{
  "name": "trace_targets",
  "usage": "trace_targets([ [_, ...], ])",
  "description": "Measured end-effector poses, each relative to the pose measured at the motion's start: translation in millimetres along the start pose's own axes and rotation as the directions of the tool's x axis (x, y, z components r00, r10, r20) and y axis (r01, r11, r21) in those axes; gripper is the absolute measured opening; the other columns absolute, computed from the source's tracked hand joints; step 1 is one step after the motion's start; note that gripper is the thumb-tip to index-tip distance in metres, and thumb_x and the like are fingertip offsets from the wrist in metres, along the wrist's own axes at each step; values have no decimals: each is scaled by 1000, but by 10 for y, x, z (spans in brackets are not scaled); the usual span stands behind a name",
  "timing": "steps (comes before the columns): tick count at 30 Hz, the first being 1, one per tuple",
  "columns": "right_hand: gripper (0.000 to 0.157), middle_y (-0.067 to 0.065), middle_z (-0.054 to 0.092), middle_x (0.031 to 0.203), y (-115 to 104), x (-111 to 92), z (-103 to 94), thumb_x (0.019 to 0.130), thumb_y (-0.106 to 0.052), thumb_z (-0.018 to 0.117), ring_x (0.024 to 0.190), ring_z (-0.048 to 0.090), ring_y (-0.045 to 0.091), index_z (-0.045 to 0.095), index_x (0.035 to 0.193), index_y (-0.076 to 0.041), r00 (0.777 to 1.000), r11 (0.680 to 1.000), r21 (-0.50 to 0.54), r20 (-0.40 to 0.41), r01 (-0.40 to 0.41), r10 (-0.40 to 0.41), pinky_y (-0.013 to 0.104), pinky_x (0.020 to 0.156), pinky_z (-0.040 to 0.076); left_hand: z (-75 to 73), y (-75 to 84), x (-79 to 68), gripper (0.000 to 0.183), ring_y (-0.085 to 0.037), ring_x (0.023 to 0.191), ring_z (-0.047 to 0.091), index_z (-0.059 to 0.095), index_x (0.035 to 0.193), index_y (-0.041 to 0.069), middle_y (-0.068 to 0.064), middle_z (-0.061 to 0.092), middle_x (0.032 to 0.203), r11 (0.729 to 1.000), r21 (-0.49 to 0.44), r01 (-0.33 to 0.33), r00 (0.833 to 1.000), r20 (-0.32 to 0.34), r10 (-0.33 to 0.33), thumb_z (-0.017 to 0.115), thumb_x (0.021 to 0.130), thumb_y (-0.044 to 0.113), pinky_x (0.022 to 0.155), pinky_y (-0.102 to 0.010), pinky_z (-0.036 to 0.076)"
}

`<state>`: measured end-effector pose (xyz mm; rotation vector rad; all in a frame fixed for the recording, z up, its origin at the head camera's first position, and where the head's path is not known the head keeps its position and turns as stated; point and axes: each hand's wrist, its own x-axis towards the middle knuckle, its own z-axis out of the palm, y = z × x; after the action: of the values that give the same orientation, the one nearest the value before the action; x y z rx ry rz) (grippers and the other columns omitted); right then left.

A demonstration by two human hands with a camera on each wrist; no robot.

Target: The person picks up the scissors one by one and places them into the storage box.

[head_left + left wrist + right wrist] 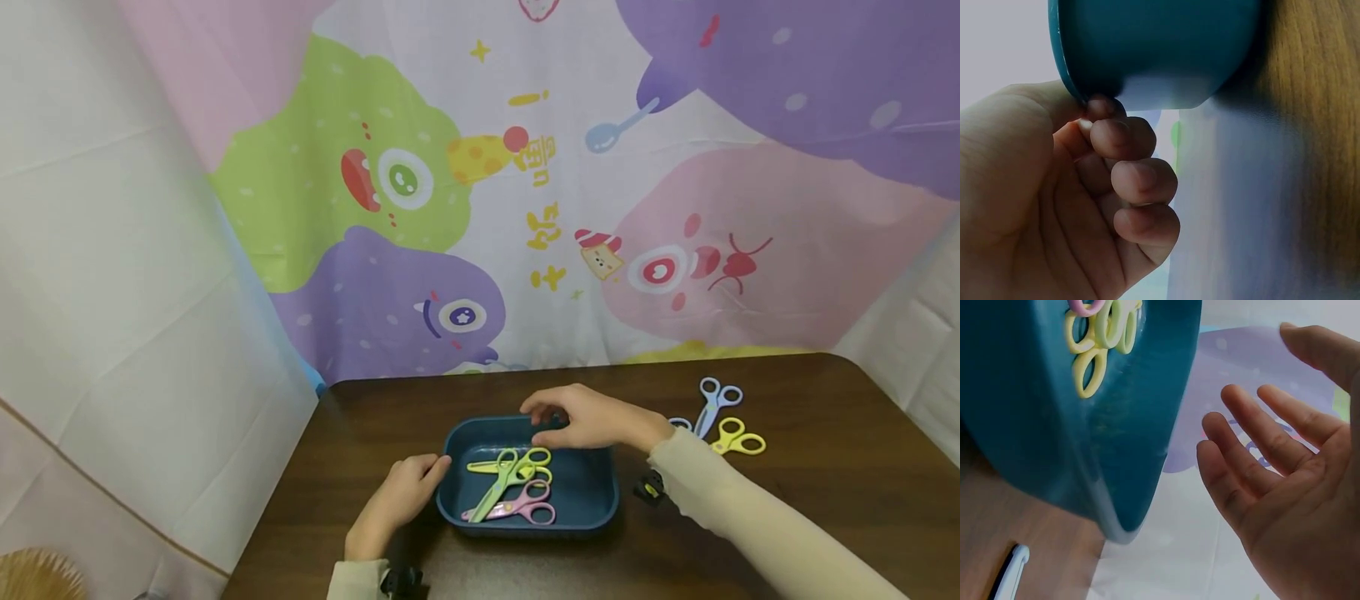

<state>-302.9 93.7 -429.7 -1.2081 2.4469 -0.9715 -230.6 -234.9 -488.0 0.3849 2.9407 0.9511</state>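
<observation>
A dark blue plastic bin (588, 500) stands on the table. My left hand (401, 496) is at its left side; in the left wrist view the thumb and index finger pinch the bin's rim (1059, 56), the other fingers loosely curled. Inside the bin lie green scissors (487, 497), pink scissors (517, 505) and yellow scissors (483, 467), overlapping toward the left. Over the bin's far right part hovers my right hand (588, 417). The right wrist view shows that hand's fingers (1260, 434) spread and loosely bent, holding nothing.
Right of the bin, partly behind my right forearm, lie light blue scissors (708, 410), yellow scissors (738, 438) and another light blue handle (680, 423). A cartoon-printed cloth (555, 317) hangs behind the wooden table (300, 517). White cloth (150, 292) hangs at the left.
</observation>
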Motion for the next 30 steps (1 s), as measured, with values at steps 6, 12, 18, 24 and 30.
trace_targets([
  [6,51,4,70,125,-8,-109,-41,98,-40,70,120,66,22,60,138,-11,1000,1000,-11,-22,-3,3,48,103,52,-18,-2,10,44,-7,58,33,46,70,13,5,35,64,1000,-23,14,1000,23,-14,52,109,31,60,-25,30],
  [12,52,6,68,128,13,-182,-74,97,-40,70,122,64,23,58,140,-13,998,1000,-17,-57,1,-2,49,103,52,-27,3,10,45,-8,57,31,45,70,12,4,35,63,999,-34,18,1000,26,-17,51,109,32,59,-26,29],
  [18,54,8,67,131,46,-269,-93,97,-41,71,123,63,27,57,141,-13,995,1000,-10,-95,4,-5,54,102,51,-5,-1,16,43,-7,57,32,46,69,13,5,36,63,1000,-15,7,1000,11,-6,53,109,28,58,-24,30],
  [24,54,5,65,136,64,-367,-107,96,-42,72,127,61,28,59,140,-15,986,998,-57,-166,-7,-2,55,105,49,7,-9,18,43,-7,57,33,47,69,13,5,36,63,1000,-18,7,1000,18,-7,52,109,29,58,-24,30],
  [30,55,1,61,142,79,-497,-120,93,-43,75,135,55,28,59,141,-20,967,996,-53,-250,-68,53,57,110,44,4,-6,10,43,-8,58,33,47,70,12,5,36,64,1000,-29,11,1000,27,-11,52,109,31,59,-25,30],
])
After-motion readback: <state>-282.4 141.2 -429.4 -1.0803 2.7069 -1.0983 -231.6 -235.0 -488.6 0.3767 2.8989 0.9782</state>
